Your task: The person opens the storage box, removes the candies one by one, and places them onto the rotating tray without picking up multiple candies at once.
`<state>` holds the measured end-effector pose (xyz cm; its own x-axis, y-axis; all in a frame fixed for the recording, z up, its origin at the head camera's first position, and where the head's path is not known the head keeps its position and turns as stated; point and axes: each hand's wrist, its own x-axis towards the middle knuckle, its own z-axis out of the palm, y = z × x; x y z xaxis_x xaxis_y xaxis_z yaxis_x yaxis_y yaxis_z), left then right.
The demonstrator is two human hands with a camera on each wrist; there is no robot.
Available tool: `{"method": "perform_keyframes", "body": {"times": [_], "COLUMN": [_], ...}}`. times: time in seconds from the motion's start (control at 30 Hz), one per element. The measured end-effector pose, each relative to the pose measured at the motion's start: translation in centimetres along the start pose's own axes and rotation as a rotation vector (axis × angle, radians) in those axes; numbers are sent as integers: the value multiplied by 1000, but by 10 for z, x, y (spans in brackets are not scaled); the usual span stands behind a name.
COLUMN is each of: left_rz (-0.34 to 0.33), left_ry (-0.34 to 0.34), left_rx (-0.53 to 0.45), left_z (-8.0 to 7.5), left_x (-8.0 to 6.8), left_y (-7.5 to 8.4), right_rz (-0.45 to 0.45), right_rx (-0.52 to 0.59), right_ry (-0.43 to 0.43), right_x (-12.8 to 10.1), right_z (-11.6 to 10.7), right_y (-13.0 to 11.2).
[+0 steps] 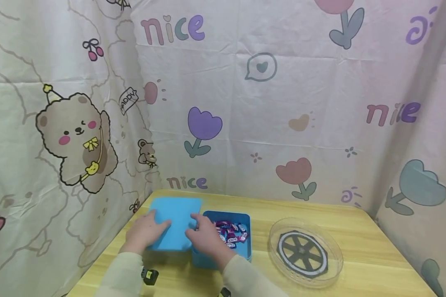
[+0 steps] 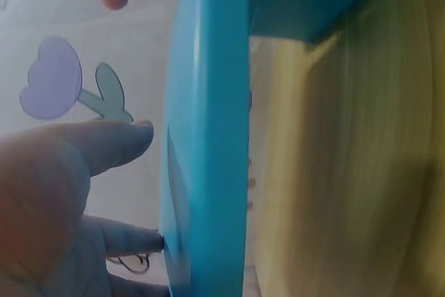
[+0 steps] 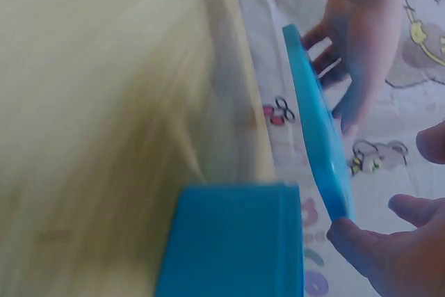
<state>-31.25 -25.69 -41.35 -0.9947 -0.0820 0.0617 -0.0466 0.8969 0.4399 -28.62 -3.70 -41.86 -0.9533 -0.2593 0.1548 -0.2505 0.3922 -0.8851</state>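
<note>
A flat blue lid (image 1: 174,220) is held between both hands over the table's back left part. My left hand (image 1: 145,231) grips its left edge, thumb on top. My right hand (image 1: 204,237) pinches its right edge. In the left wrist view the lid (image 2: 208,137) shows edge-on, with my fingers (image 2: 76,165) touching its face. The right wrist view shows the lid (image 3: 320,130) off the table, above the blue box (image 3: 229,241). The open blue box (image 1: 241,247) stands just right of the lid and holds several purple wrapped candies (image 1: 230,233).
A clear round plate (image 1: 304,251) with a black wheel pattern lies on the wooden table (image 1: 357,222), right of the box. Printed cloth walls close in the left, back and right sides. A small black device (image 1: 150,276) sits at my left wrist.
</note>
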Motion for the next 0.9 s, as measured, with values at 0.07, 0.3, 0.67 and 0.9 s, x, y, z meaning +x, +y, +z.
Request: {"method": "perform_keyframes", "body": {"times": [0.07, 0.3, 0.67, 0.9], "left_rz": [-22, -43, -50, -58], "left_ry": [-5, -19, -47, -80], "left_rx": [6, 15, 20, 0], "left_z": [-1, -3, 13, 26], "left_x": [0, 0, 3, 1], "left_y": [-6, -19, -26, -30], "right_rz": [-6, 32, 140, 234], "right_rx": [4, 38, 20, 72], "right_ry": [-10, -48, -73, -83], "right_x": [2, 8, 22, 24], "right_z": [11, 36, 59, 65], "right_y": [-3, -8, -11, -12]}}
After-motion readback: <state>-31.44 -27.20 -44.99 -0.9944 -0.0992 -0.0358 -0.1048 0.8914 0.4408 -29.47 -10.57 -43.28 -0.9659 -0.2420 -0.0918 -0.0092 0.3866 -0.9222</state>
